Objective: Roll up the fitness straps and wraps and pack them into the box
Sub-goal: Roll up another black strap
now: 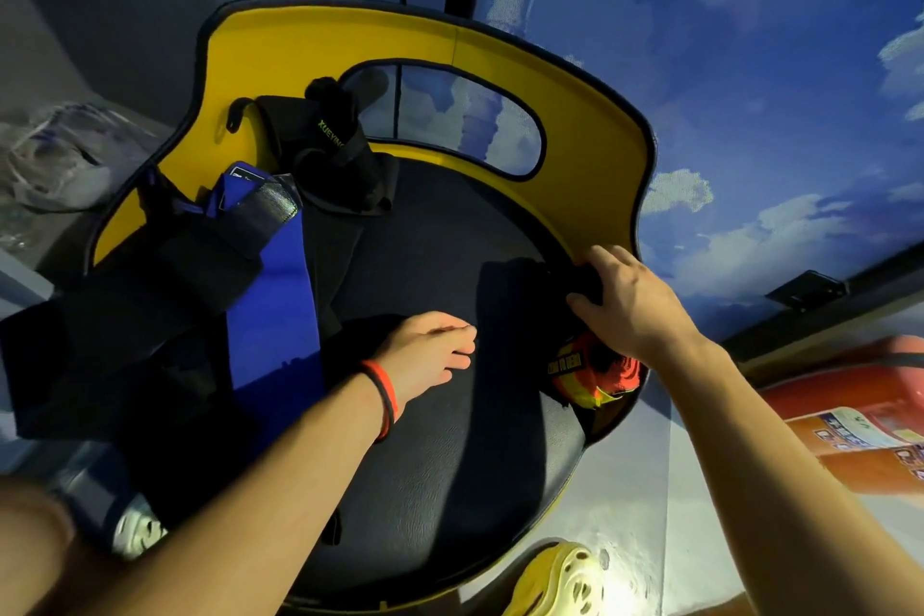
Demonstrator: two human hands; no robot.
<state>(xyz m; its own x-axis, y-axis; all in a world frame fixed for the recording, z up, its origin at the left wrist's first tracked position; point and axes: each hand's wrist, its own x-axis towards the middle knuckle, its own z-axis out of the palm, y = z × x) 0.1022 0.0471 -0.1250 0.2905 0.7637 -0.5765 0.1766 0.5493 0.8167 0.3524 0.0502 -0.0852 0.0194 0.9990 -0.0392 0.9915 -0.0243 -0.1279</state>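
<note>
A black wrap [515, 310] lies flat across the right of the dark chair seat [440, 465]. My right hand [630, 300] curls round its rolled far end by the yellow backrest [590, 135]. With straight fingers my left hand [430, 355] rests on the seat at the wrap's left edge. An orange and yellow strap [600, 378] sits bunched under my right wrist. On the left lie a blue band [272, 315], wide black supports [125, 330] and a black wrap marked XUEYING [335, 150]. No box is in view.
A red fire extinguisher [850, 415] lies on the floor at the right. Clear plastic bags [60, 155] sit at the left. My yellow shoe [565, 580] shows below the seat's front edge. A blue sky-patterned wall [750, 90] stands behind the chair.
</note>
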